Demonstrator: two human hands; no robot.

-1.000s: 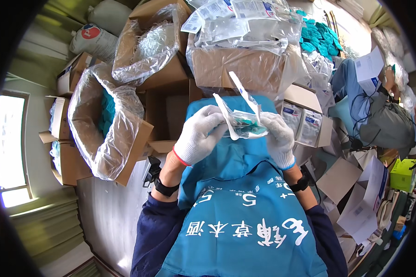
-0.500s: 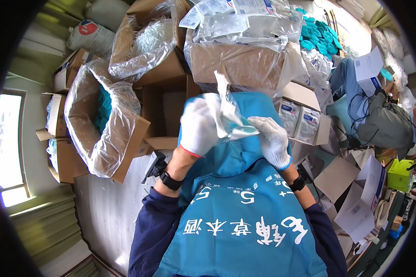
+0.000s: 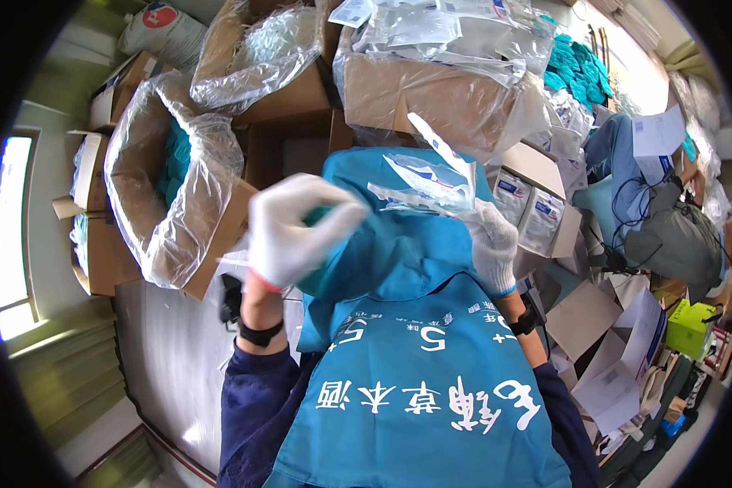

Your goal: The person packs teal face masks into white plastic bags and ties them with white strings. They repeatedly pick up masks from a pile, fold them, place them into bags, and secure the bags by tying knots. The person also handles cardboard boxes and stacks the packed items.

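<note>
My left hand (image 3: 299, 234), in a white knit glove, is pinched on a crumpled teal piece (image 3: 321, 275). That piece is smeared by motion, so its exact kind does not show. To its right, my right hand (image 3: 493, 244), gloved the same way, grips a torn-open packet (image 3: 431, 183) of clear film and white paper. The packet's flaps stick up and to the left, away from the fingers. Both hands are above the blue apron (image 3: 439, 350) over my lap, apart from each other.
A plastic-lined carton (image 3: 171, 244) with teal pieces inside stands at the left. Ahead, sealed packets (image 3: 431, 32) lie on a large carton (image 3: 431, 102). An open box of packets (image 3: 541, 207) is at the right. Beyond it sits another person (image 3: 667, 220).
My hands have moved apart. The left has gone left and toward me with the teal piece, out of the packet. The packet stays in my right hand, its flaps spread wider.
</note>
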